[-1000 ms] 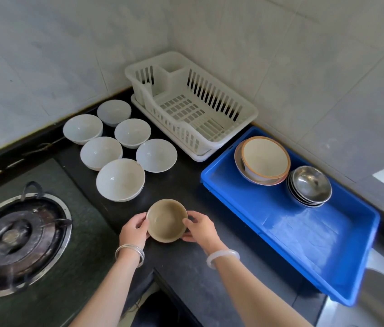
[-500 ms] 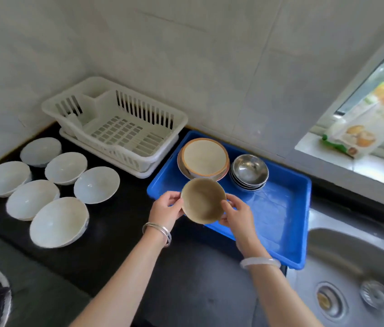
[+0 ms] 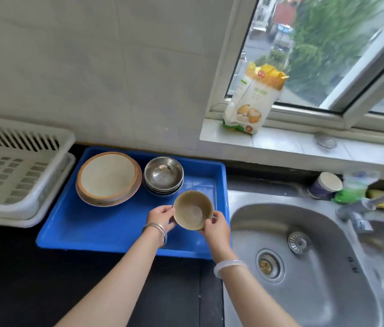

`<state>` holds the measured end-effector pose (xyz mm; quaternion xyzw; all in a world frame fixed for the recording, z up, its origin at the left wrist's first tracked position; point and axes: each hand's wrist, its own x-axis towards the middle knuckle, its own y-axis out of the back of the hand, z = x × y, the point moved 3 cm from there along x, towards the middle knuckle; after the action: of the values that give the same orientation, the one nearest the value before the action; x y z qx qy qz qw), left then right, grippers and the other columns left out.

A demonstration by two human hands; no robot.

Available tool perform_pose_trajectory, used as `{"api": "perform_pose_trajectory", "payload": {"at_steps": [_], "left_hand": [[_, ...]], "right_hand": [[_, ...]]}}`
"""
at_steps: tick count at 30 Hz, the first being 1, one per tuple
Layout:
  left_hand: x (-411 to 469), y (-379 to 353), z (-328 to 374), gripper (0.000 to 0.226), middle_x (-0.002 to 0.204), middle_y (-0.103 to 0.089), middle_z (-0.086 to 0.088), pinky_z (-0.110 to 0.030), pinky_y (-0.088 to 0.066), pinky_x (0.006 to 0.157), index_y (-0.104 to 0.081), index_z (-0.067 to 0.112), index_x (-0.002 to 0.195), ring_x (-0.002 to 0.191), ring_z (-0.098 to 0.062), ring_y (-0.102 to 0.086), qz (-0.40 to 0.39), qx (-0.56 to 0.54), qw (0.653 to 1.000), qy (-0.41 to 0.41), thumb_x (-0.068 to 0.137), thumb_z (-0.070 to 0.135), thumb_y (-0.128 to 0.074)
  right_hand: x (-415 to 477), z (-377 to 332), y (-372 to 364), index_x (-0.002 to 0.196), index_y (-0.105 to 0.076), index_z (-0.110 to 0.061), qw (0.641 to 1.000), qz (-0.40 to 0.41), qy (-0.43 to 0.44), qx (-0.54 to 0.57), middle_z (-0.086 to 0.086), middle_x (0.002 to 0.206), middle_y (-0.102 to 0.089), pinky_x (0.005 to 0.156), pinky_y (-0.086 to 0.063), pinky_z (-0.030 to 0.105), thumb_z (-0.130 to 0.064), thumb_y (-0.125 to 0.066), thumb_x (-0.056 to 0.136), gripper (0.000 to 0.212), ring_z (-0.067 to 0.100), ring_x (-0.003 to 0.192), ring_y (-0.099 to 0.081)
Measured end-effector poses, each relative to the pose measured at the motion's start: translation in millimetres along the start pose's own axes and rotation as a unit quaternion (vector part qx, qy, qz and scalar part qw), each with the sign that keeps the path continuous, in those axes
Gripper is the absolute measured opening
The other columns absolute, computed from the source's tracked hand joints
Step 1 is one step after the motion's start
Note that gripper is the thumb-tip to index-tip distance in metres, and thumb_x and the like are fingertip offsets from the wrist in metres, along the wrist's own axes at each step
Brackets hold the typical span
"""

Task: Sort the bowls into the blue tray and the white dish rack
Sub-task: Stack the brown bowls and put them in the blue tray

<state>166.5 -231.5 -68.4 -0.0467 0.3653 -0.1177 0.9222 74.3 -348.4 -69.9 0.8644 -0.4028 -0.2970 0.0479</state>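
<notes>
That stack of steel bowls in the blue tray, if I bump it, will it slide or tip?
Probably slide: the steel bowls are nested low and the blue tray floor looks smooth. They look thin, so likely light and rattly.

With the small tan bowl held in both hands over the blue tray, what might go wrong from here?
The small tan ceramic bowl, gripped by the left hand and right hand, is close to the right wall of the blue plastic tray; lowered there, it may catch the wall and tip toward the steel sink. It is also near the stacked steel bowls and might knock them.
</notes>
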Motion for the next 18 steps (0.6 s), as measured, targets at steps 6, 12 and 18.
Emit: {"api": "perform_pose_trajectory", "payload": {"at_steps": [6,12,18], "left_hand": [[18,-16,-5,0.032,0.104,-0.056,-0.015,-0.036,-0.048,0.088,-0.051,-0.008,0.121,0.1,-0.027,-0.053,0.0,-0.035,0.999,0.022,0.088,-0.006,-0.052],[36,-34,-12,0.032,0.107,-0.055,-0.012,-0.03,-0.048,0.084,-0.052,-0.007,0.121,0.101,-0.023,-0.052,0.021,-0.077,0.997,0.018,0.09,-0.005,-0.049],[51,-56,-12,0.035,0.112,-0.055,-0.017,-0.032,-0.044,0.092,-0.046,-0.006,0.128,0.103,-0.025,-0.052,0.006,-0.111,0.993,0.037,0.093,-0.002,-0.044]], "right_hand": [[26,5,-9,0.113,-0.053,-0.017,0.995,-0.004,-0.065,0.08,0.002,0.095,-0.062,0.047,-0.044,0.012,-0.001,-0.043,0.088,0.031,0.018,0.082,-0.061],[48,10,-18,0.113,-0.059,-0.007,0.986,0.023,-0.078,0.148,0.008,0.095,-0.063,0.063,-0.048,0.018,-0.004,-0.046,0.091,0.025,0.016,0.081,-0.06],[65,0,-28,0.124,-0.056,-0.004,0.946,-0.027,-0.135,0.293,0.019,0.119,-0.063,0.07,-0.053,0.021,-0.002,-0.045,0.095,0.031,0.025,0.106,-0.063]]}}
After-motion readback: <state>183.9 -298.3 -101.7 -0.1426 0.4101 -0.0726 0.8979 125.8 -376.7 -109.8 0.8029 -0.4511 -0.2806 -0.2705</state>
